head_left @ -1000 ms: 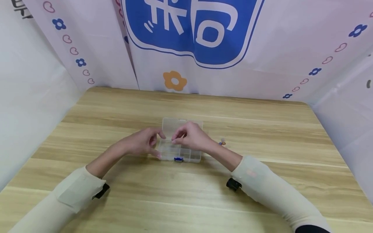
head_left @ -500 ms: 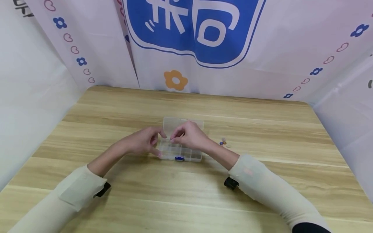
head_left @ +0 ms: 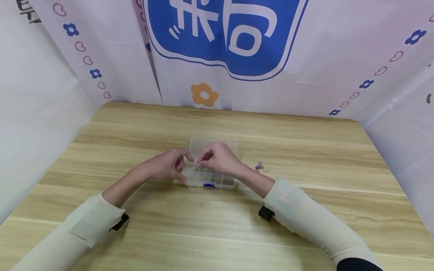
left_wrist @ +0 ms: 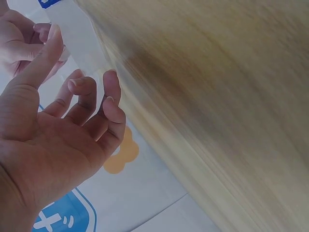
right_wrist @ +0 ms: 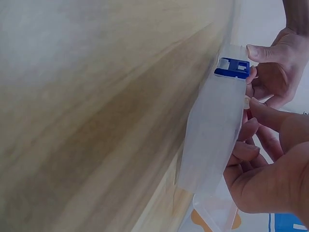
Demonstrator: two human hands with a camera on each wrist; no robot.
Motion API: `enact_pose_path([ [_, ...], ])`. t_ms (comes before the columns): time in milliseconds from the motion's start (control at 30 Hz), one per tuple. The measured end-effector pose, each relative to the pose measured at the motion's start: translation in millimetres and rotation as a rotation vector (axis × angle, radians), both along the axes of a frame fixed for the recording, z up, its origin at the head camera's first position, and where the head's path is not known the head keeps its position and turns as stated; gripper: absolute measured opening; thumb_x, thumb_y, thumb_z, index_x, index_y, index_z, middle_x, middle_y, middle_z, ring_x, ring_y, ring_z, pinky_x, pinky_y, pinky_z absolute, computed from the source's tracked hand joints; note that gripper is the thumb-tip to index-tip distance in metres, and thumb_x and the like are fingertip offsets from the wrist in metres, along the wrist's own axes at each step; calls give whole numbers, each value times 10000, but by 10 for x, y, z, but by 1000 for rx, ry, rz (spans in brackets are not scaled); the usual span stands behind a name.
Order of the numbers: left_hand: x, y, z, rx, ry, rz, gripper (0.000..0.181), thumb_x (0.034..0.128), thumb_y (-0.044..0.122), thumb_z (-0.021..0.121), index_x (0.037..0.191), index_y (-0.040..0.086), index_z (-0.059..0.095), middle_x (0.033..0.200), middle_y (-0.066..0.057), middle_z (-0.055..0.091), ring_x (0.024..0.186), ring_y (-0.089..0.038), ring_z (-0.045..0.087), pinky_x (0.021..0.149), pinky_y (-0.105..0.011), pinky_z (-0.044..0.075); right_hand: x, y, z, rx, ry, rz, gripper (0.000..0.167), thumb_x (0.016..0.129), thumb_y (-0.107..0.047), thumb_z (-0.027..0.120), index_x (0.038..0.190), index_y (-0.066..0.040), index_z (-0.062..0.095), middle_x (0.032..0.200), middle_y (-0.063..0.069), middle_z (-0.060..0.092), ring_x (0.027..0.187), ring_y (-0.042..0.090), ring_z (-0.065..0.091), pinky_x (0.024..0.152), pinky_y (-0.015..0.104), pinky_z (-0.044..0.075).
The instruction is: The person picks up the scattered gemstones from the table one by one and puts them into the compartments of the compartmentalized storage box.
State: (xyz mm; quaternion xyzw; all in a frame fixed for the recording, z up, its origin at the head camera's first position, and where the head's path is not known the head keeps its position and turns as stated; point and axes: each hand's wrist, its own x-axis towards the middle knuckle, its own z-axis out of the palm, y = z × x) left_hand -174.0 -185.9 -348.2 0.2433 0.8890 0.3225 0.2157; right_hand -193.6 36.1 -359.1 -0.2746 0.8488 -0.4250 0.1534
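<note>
A clear plastic divided box (head_left: 228,183) with a blue latch (head_left: 209,185) lies on the table, its lid (head_left: 198,146) laid back. At its left end is my left hand (head_left: 166,164). The thumb touches the near corner and the index finger reaches toward the hinge; the other fingers are loosely bent in the left wrist view. Over the left compartments, my right hand (head_left: 220,159) pinches a small pale piece (right_wrist: 246,102) between thumb and fingertip. The piece's kind is too small to tell, and the right hand hides part of the box in the head view.
Several tiny coloured pieces (head_left: 259,166), blue, orange and pale, lie on the wooden table (head_left: 217,229) right of the box, beside the right forearm. A white printed cloth (head_left: 288,94) stands behind the table, with white sheets at both sides.
The right hand has shifted slightly left over the box, its forearm following. The left hand and box stay nearly where they were.
</note>
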Motion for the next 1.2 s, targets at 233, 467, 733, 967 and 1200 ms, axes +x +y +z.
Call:
enact_pose_path([
  [233,-5,6,-6,-3,4,-2,548,815,116,895,1239,-58,596,709,-13,483,662,-151,432,620,-275,388,0,8,-11,-5,-11,-4,41,914,-63,793,919,-24,803,848,31,775,764,163,701,643,226,514],
  [467,-15,8,-25,0,5,-8,562,813,120,897,1245,-68,591,706,-13,492,655,-149,434,611,-271,389,24,63,2,-6,-24,-11,62,914,-76,797,951,-27,799,876,25,768,789,138,688,678,246,538],
  [733,-20,-7,-49,11,4,0,554,806,112,900,1235,-53,592,712,-12,495,666,-153,452,616,-274,403,50,260,22,-14,-20,-28,80,909,-107,807,939,-37,781,859,13,749,796,127,663,663,248,534],
  [967,3,-25,-64,36,21,0,561,805,100,899,1246,-57,590,711,-13,511,660,-148,455,611,-270,406,76,486,9,18,-24,-69,82,913,-144,809,928,-68,780,815,-14,721,769,132,629,643,267,506],
  [1200,31,-31,-76,44,48,9,583,805,109,900,1269,-54,586,767,-50,541,700,-158,472,637,-276,425,78,735,14,42,-23,-98,99,934,-162,793,977,-75,782,865,-2,725,797,163,625,677,306,512],
])
